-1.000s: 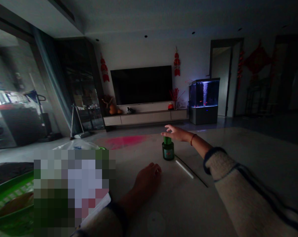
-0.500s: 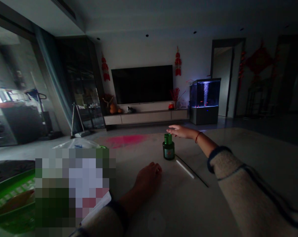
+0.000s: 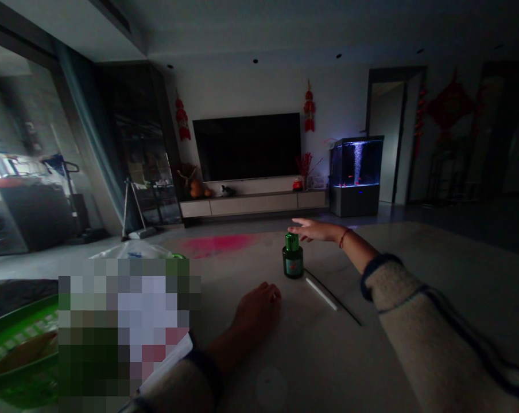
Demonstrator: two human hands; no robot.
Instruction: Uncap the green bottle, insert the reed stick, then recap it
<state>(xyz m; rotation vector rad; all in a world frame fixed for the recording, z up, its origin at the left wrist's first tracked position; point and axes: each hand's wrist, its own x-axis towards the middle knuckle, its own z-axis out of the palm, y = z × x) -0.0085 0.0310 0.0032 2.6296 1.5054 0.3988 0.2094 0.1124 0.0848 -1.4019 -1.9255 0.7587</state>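
Note:
A small dark green glass bottle [image 3: 293, 265] with a shiny green cap [image 3: 291, 243] and a label stands upright on the pale table. My right hand [image 3: 317, 230] reaches in from the right, fingers stretched out, just above and behind the cap. Whether a fingertip touches the cap I cannot tell. My left hand [image 3: 259, 307] rests on the tabletop, nearer to me and left of the bottle, its fingers curled in a loose fist with nothing visible in it. Right of the bottle lie a short white stick [image 3: 321, 294] and a longer thin dark stick [image 3: 343, 308].
On the left are a green plastic basket [image 3: 22, 381], a clear plastic bag [image 3: 132, 250] and a blurred-out area. A pink patch [image 3: 219, 245] shows at the table's far edge. Beyond stand a television [image 3: 248, 148], a low cabinet [image 3: 255, 206] and a lit fish tank [image 3: 357, 163].

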